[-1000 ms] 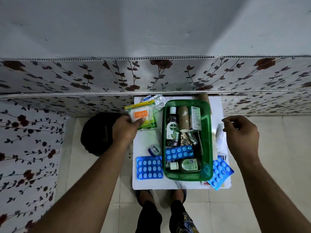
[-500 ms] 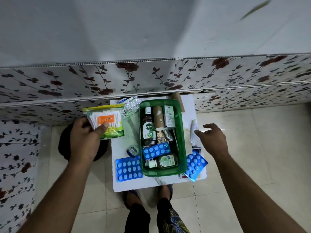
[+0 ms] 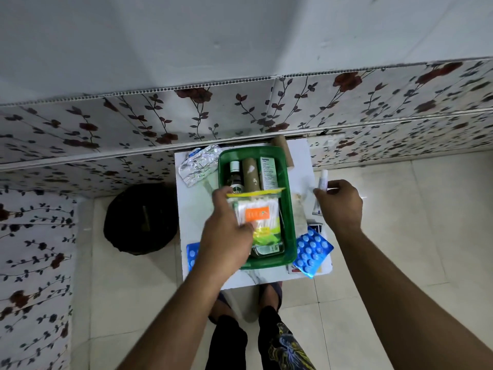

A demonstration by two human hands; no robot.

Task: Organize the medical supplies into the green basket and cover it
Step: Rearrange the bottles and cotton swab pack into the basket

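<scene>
The green basket sits on a small white table set against a wall papered with a dark vine-and-flower print, seen from above by the person standing over it. The left hand grips a clear pack of cotton buds with an orange label and a yellow top strip, holding it over the middle of the basket, fingers clamped along the pack's left edge. At the far end of the basket lie a brown antiseptic bottle, a cardboard roll and a white box, side by side. A clear bottle shows at the near end, partly hidden beneath the pack.

The right hand is curled over the table's right side, thumb and fingers closed on a small white tube whose cap end sticks out beyond the knuckles. Just below it, a blue blister pack of tablets leans at the basket's right corner, overhanging the table edge. A second blue blister pack peeks out left of the basket, mostly covered by the left wrist. A crumpled foil strip lies at the table's far left corner, and another cardboard roll rests behind the basket. A black round object stands on the tiled floor left of the table.
</scene>
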